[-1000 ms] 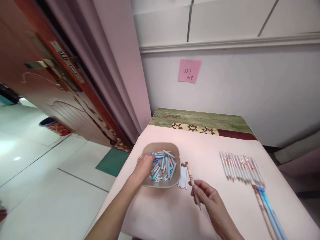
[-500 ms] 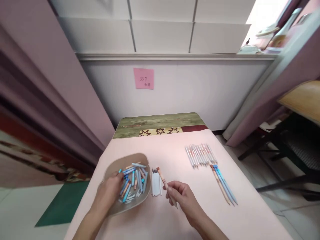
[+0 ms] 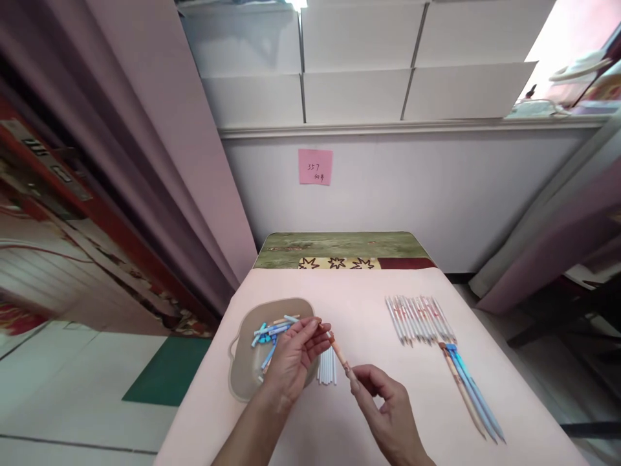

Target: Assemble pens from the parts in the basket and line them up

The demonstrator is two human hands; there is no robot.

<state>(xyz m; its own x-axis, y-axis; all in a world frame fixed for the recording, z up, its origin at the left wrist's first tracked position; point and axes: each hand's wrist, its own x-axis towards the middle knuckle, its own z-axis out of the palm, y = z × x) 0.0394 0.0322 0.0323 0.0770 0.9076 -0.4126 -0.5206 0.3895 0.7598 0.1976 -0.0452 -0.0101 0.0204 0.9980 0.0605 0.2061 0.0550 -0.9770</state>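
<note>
My left hand (image 3: 298, 353) is raised over the right side of the bin, its thumb and fingertips pinched on the brown end of a slim peach-orange pen (image 3: 339, 351). A short white section shows between those fingertips and the orange barrel. My right hand (image 3: 385, 404) grips the pen lower down between thumb and fingers, hiding its lower end. The beige plastic bin (image 3: 241, 372) holds blue, light-blue and peach pen pieces (image 3: 272, 333), partly covered by my left hand. Several thin white sticks (image 3: 326, 369) lie side by side just beyond the pen.
A row of pale pens (image 3: 421, 320) lies at the right of the pink-covered table (image 3: 361, 291). Closer to me are a peach pen (image 3: 463, 391) and blue pens (image 3: 478, 395). A pink note (image 3: 315, 167) is stuck on the wall; a purple curtain (image 3: 194, 162) hangs at left.
My left hand has come out of the bin and moved right to the pen's brown end. My right hand still holds the pen. The camera view has shifted.
</note>
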